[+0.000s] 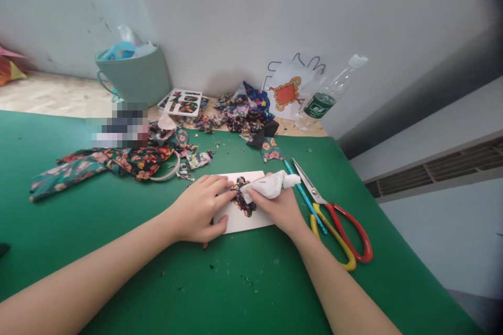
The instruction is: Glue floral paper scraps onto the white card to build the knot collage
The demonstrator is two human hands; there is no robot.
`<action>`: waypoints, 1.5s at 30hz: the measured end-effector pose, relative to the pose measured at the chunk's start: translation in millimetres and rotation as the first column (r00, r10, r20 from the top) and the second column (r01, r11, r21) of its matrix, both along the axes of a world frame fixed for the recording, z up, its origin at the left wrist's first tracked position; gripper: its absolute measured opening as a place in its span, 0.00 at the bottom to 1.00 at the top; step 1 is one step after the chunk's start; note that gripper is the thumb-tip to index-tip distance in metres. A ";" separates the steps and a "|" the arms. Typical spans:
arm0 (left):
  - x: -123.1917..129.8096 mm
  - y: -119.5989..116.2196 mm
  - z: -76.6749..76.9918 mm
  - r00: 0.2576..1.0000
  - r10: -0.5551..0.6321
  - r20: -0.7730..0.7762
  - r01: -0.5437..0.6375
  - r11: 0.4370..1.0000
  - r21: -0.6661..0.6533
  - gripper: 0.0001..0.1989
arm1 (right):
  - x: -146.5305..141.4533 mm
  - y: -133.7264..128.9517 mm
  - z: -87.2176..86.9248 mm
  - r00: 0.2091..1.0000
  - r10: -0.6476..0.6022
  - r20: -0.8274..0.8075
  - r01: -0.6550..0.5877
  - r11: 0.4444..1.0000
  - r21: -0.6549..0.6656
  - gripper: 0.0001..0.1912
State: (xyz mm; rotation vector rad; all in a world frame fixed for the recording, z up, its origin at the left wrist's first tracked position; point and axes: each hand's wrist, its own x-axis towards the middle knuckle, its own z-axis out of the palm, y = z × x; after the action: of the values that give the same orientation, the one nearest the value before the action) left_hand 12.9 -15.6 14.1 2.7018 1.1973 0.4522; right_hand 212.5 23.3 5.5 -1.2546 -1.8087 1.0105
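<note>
A white board [239,223] lies on the green table, with a dark floral fabric patch [248,208] of scalloped outline on it. My left hand [202,209] rests flat on the board's left part, fingers stretched and apart, fingertips at the patch's edge. In my right hand [278,207] is a crumpled white tissue [267,186], pinched over the patch's upper right part. The tissue hides some of the patch. Just right of that hand lie a thin blue stick [301,188] and scissors [320,199] with one yellow and one red handle, blades apart.
Floral cloth [137,161], a pale ring [168,171] and scraps lie at left. Behind are a green-grey basket [133,76], a patterned white card [183,102], a scrap pile [247,110], a drawing [286,94] against the wall and a plastic bottle [324,102].
</note>
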 end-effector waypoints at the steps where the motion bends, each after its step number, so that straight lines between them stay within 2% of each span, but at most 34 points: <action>1: -0.3 0.2 -0.2 1.000 -0.003 0.001 0.003 1.000 -0.001 0.22 | 0.1 0.0 0.1 1.000 0.008 -0.003 -0.008 1.000 0.005 0.06; 31: -0.1 1.3 -1.4 1.000 -0.014 -0.021 0.014 1.000 0.010 0.23 | -0.1 1.3 2.5 0.995 0.080 0.058 -0.082 0.996 0.040 0.05; 38: -0.1 2.0 -0.9 1.000 -0.014 -0.012 0.014 1.000 0.006 0.23 | 1.8 1.8 0.1 0.999 0.012 0.030 -0.012 1.000 0.011 0.06; 45: -0.7 1.8 -1.9 1.000 -0.018 -0.004 0.018 1.000 0.013 0.23 | 1.8 1.6 0.6 0.998 0.029 0.049 -0.029 1.000 0.000 0.07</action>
State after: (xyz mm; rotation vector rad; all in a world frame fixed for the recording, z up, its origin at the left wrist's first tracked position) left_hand 12.2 -13.8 12.1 2.7237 1.1738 0.4536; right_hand 214.2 24.9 6.1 -1.2665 -1.8689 1.0033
